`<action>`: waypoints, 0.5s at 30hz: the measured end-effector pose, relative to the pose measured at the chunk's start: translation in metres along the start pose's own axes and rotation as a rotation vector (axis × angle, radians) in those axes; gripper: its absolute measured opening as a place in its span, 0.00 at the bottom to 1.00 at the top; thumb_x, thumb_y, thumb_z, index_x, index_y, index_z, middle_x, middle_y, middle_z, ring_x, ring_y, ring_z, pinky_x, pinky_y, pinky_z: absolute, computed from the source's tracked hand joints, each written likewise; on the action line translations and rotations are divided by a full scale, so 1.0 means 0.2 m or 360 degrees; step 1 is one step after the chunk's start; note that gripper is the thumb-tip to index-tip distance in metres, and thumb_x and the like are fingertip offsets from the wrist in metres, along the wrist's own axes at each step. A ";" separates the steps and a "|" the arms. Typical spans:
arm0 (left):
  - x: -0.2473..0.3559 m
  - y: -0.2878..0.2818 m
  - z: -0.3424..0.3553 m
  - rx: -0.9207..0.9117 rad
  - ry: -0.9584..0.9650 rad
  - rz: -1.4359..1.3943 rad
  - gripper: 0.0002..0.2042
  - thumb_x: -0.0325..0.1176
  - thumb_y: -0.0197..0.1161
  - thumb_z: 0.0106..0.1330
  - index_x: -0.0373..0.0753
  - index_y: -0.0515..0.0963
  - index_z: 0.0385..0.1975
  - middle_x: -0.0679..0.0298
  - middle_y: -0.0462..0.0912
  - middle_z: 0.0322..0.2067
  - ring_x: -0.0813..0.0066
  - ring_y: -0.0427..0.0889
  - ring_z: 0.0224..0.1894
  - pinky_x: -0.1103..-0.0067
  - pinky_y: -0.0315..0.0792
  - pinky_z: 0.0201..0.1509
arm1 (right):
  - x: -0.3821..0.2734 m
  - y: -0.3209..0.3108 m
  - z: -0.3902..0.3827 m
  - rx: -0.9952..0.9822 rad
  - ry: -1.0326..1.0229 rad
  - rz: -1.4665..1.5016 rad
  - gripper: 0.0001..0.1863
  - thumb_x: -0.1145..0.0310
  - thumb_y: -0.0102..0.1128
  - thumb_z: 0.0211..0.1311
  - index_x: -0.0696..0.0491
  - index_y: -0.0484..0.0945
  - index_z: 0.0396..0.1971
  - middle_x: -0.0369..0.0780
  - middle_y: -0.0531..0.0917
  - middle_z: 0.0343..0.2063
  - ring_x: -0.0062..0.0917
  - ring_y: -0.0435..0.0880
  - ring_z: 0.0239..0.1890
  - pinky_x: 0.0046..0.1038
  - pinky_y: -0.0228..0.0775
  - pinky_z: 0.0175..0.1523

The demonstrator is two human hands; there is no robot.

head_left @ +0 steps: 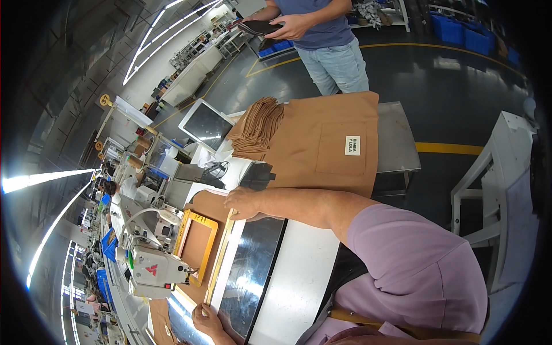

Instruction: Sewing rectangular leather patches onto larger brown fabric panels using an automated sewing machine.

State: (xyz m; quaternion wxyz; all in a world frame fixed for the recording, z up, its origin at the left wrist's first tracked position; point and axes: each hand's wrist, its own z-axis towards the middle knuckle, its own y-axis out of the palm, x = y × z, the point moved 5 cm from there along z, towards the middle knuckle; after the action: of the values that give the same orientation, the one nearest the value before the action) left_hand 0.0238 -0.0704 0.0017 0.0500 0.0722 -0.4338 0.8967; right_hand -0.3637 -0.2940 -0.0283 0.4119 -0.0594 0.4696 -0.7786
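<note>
A long yellow-edged strip [220, 259] lies along the edge of a brown fabric piece [207, 204] on the sewing machine's bed. Curled over the strip's far end is my right hand [241, 204], its fingers closed and partly hidden. At the near end, my left hand [208, 323] pinches the strip's end between thumb and fingers. Beside the strip, a yellow rectangular clamp frame [211, 221] rests on the fabric, under the white sewing machine head [154, 267]. More brown fabric [161, 319] shows left of my left hand.
A large brown panel [299, 138] with a pocket and white label covers a metal table, next to stacked brown pieces [259, 126]. A tablet-like screen [207, 125] stands beyond. Across the table, a person [316, 34] holds a dark item. A white frame stand [500, 178] is at right.
</note>
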 end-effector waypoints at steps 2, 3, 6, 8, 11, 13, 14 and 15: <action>0.02 -0.01 0.00 0.0012 0.0001 -0.0008 0.10 0.32 0.63 0.65 0.31 0.85 0.31 0.52 0.85 0.32 0.50 0.84 0.36 0.62 0.77 0.42 | 0.00 0.00 0.00 0.0013 -0.0002 0.0004 0.28 0.48 0.63 0.59 0.57 0.82 0.50 0.45 0.83 0.54 0.37 0.76 0.62 0.39 0.63 0.67; 0.02 -0.01 0.00 0.0010 0.0002 -0.0008 0.10 0.32 0.63 0.65 0.31 0.85 0.31 0.52 0.85 0.32 0.50 0.84 0.36 0.62 0.77 0.42 | 0.00 0.00 -0.01 0.0018 -0.0005 0.0007 0.28 0.49 0.63 0.59 0.57 0.82 0.50 0.45 0.83 0.54 0.37 0.76 0.62 0.39 0.63 0.67; 0.00 -0.01 0.00 -0.0005 -0.0023 -0.0022 0.10 0.32 0.62 0.65 0.31 0.85 0.32 0.52 0.86 0.33 0.50 0.84 0.36 0.62 0.77 0.43 | -0.02 0.00 0.00 0.0029 -0.0021 0.0028 0.28 0.49 0.63 0.59 0.57 0.82 0.50 0.45 0.83 0.53 0.37 0.76 0.61 0.39 0.63 0.66; 0.00 -0.01 0.00 0.0008 0.0013 -0.0025 0.10 0.32 0.62 0.65 0.30 0.85 0.32 0.51 0.86 0.33 0.50 0.84 0.37 0.62 0.77 0.43 | -0.01 -0.01 0.00 0.0039 -0.0017 0.0036 0.28 0.49 0.63 0.59 0.57 0.82 0.50 0.45 0.83 0.53 0.37 0.76 0.61 0.40 0.64 0.66; -0.01 0.00 0.00 0.0007 0.0012 -0.0006 0.10 0.32 0.62 0.65 0.30 0.85 0.32 0.51 0.86 0.34 0.50 0.84 0.37 0.63 0.77 0.44 | -0.01 -0.01 -0.01 0.0080 -0.0030 0.0029 0.28 0.50 0.64 0.58 0.57 0.82 0.50 0.45 0.83 0.52 0.37 0.76 0.61 0.40 0.64 0.66; -0.01 0.00 0.00 0.0007 0.0013 -0.0016 0.10 0.32 0.62 0.65 0.30 0.85 0.32 0.51 0.86 0.33 0.50 0.84 0.37 0.62 0.77 0.44 | -0.01 -0.01 -0.01 0.0085 -0.0033 0.0030 0.28 0.50 0.64 0.58 0.57 0.82 0.50 0.45 0.83 0.52 0.38 0.77 0.60 0.39 0.64 0.66; -0.01 0.00 0.00 0.0008 0.0014 -0.0025 0.10 0.32 0.62 0.65 0.30 0.85 0.32 0.51 0.86 0.33 0.50 0.84 0.37 0.62 0.77 0.44 | -0.01 -0.01 -0.01 0.0085 -0.0032 0.0029 0.28 0.50 0.64 0.58 0.57 0.82 0.50 0.45 0.83 0.52 0.38 0.77 0.60 0.39 0.64 0.66; -0.01 0.00 0.00 0.0007 0.0014 -0.0026 0.10 0.32 0.62 0.65 0.30 0.85 0.32 0.51 0.86 0.33 0.50 0.84 0.37 0.62 0.77 0.44 | -0.01 -0.01 -0.01 0.0091 -0.0032 0.0031 0.28 0.50 0.64 0.58 0.57 0.82 0.50 0.45 0.83 0.52 0.37 0.77 0.60 0.39 0.64 0.66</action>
State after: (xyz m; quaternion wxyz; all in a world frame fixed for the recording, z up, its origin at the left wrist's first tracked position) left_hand 0.0247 -0.0711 0.0009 0.0592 0.0719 -0.4309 0.8976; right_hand -0.3657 -0.2910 -0.0274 0.4257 -0.0510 0.4436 -0.7870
